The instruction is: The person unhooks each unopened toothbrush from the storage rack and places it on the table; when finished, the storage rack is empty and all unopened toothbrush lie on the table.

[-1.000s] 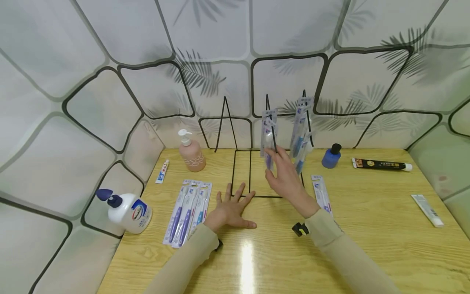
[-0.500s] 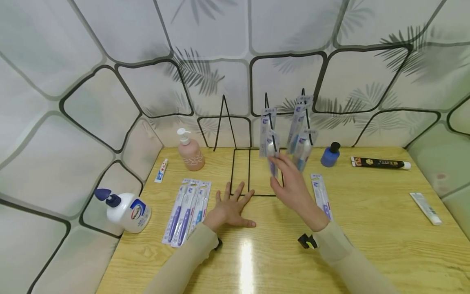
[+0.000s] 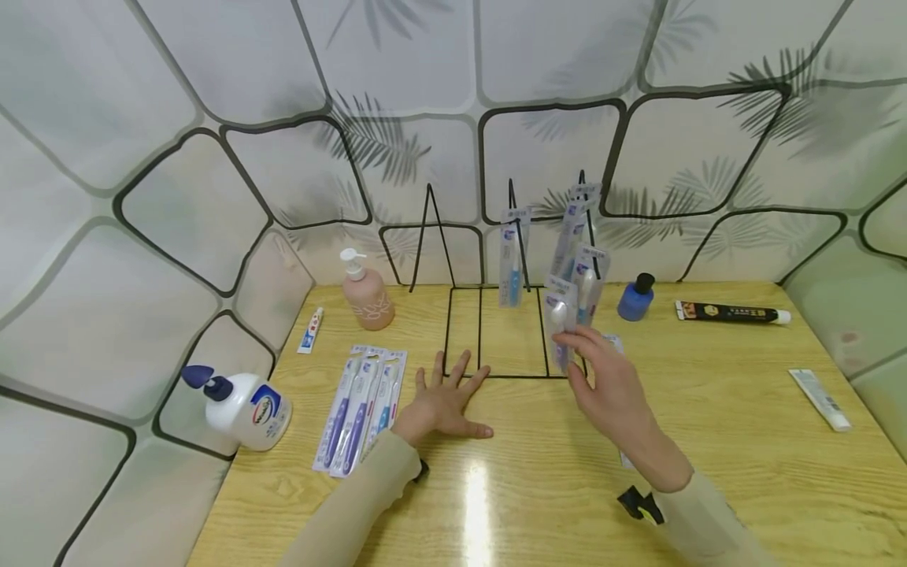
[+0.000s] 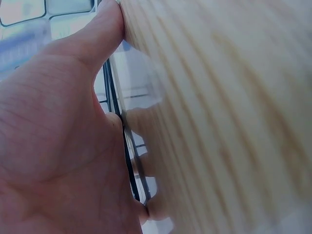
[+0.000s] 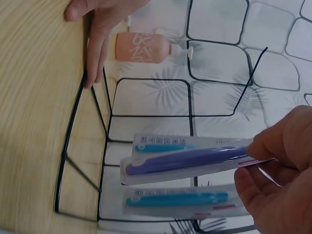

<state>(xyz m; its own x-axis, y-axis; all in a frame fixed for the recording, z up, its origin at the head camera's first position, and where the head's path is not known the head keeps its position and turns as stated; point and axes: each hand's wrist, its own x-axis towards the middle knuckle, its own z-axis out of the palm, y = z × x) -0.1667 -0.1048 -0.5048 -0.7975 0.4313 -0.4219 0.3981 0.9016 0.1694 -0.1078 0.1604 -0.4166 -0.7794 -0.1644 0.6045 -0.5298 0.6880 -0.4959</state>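
Note:
My right hand (image 3: pixel 612 386) pinches a packaged toothbrush (image 3: pixel 560 315) with a purple handle, tilted, in front of the rack's right hook. In the right wrist view, finger and thumb grip one end of its blister pack (image 5: pixel 190 160). The black wire rack (image 3: pixel 479 331) stands against the wall. A blue packaged toothbrush (image 3: pixel 513 272) hangs on its middle hook; several more packs (image 3: pixel 592 272) hang on the right one. With fingers spread, my left hand (image 3: pixel 442 405) rests on the table, fingertips at the rack's front base wire. Another pack (image 3: pixel 613 341) lies mostly hidden behind my right hand.
Packaged toothbrushes (image 3: pixel 361 413) lie left of my left hand. Around them stand a white pump bottle (image 3: pixel 251 411), a pink pump bottle (image 3: pixel 370 299) and a small toothpaste tube (image 3: pixel 310 331). Rightward are a blue bottle (image 3: pixel 634 301), a black tube (image 3: pixel 730 313) and a white tube (image 3: pixel 820 400).
My right hand has drawn the purple toothbrush pack off the middle hook and carried it right and toward me. A blue pack still hangs there. My left hand has stayed in place.

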